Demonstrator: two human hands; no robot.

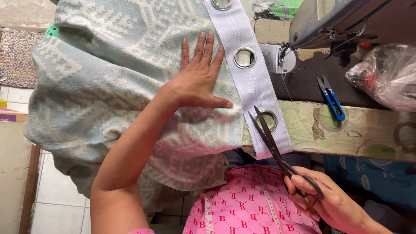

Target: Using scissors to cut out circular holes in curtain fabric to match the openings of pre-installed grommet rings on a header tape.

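My left hand lies flat, fingers spread, on a pale blue and cream patterned curtain draped over the table. A white header tape with metal eyelets runs along the curtain's right edge. My right hand grips black scissors by the handles. Their blades are parted and point up at the lowest eyelet, near the tape's bottom end.
A sewing machine stands at the upper right, its needle plate beside the tape. Small blue thread snips lie on the worn table. A plastic bag sits far right. A measuring tape hangs over pink clothing.
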